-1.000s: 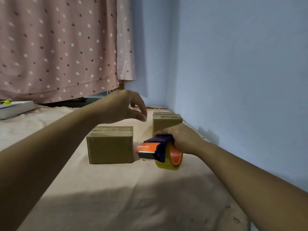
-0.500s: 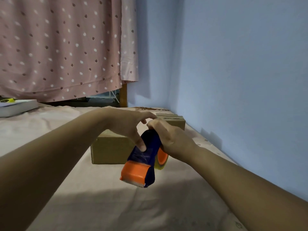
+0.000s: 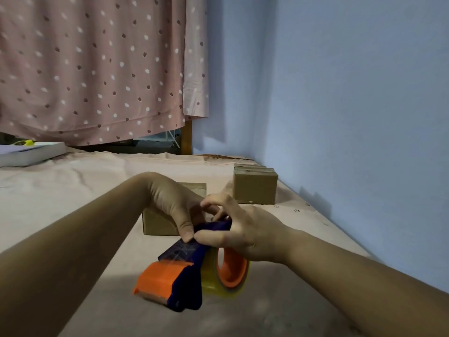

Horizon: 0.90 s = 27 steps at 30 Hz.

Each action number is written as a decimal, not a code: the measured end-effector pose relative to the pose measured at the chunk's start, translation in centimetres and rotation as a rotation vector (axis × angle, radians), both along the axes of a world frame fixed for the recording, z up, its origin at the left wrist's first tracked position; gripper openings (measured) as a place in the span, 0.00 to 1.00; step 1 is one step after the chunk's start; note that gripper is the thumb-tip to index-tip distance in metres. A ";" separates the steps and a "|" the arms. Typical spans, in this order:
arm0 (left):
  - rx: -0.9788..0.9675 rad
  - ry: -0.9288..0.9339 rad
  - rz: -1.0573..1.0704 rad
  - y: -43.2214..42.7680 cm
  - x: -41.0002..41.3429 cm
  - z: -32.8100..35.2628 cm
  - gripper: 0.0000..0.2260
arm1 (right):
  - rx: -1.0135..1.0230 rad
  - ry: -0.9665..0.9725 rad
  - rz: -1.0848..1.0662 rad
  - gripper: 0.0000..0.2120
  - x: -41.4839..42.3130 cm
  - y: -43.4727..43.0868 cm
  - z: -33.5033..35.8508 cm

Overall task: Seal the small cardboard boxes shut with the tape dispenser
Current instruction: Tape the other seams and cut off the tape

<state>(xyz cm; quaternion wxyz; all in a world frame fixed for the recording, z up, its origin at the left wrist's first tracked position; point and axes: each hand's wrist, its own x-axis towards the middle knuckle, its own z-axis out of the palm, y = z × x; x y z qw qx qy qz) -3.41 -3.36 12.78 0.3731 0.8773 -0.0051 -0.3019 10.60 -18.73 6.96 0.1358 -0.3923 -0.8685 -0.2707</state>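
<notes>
Both the left grip [image 3: 175, 205] and right grip [image 3: 245, 231] pinch the tape dispenser [image 3: 181, 283] before a box [image 3: 155, 224].

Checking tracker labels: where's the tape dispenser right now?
Head view, lower centre: the tape dispenser is gripped by the left hand and right hand, in front of the nearer cardboard box.

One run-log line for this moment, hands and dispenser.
left hand: grips tape dispenser | right hand: grips tape dispenser | near box, far box: on sheet behind hands
</notes>
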 end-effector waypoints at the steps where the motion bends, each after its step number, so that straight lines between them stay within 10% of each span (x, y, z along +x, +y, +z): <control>1: -0.029 -0.007 -0.008 0.0 0.1 -0.7 0.29 | -0.002 -0.001 0.013 0.23 0.0 0.0 -0.4; 13: -0.399 -0.422 0.551 1.4 0.2 -3.4 0.30 | 0.133 0.064 -0.159 0.17 2.5 0.1 -0.6; 18: 0.281 -1.000 1.122 2.4 1.5 -3.7 0.09 | 0.056 0.270 -0.627 0.18 6.0 0.8 -0.9; 23: 0.864 -0.616 0.918 3.6 1.6 -6.5 0.21 | -0.309 0.408 -1.032 0.25 9.4 2.3 -2.3; 27: 1.036 -0.657 0.852 4.2 1.3 -8.4 0.23 | -0.437 0.426 -1.214 0.24 10.1 3.4 -3.4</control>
